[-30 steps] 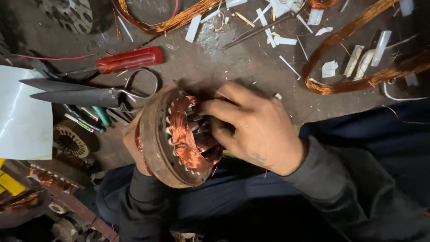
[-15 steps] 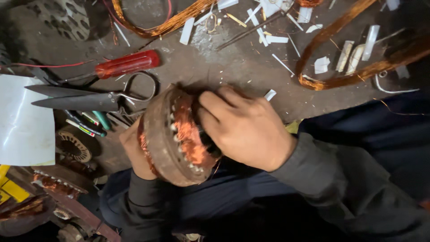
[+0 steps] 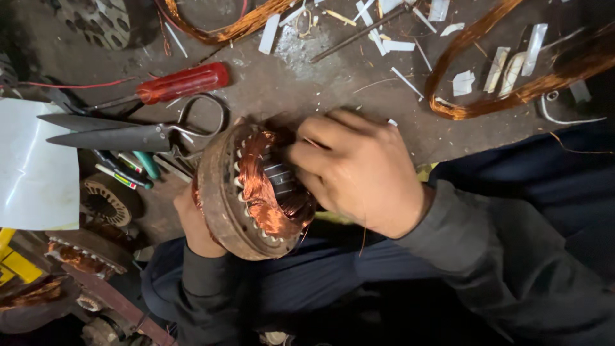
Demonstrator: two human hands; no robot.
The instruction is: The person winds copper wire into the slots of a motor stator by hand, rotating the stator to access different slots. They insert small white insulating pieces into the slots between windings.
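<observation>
A round, rusty motor stator [image 3: 221, 192] with copper wire windings [image 3: 259, 192] rests on my lap, tilted on its edge. My left hand [image 3: 192, 224] grips it from below and behind; only part of that hand shows. My right hand [image 3: 359, 170] lies over the stator's open face, its fingers curled and pressing into the copper coils and slots. The fingertips are partly hidden among the windings.
On the dirty floor lie large scissors [image 3: 128, 134], a red-handled screwdriver [image 3: 179, 83], loops of copper wire [image 3: 512, 83], white paper strips [image 3: 397, 45] and a white sheet [image 3: 32, 166]. Other stators [image 3: 106, 202] sit at the left.
The stator has turned a little in my left hand, showing more of its inner slots. My right hand has shifted rightward, fingers still working in the coils.
</observation>
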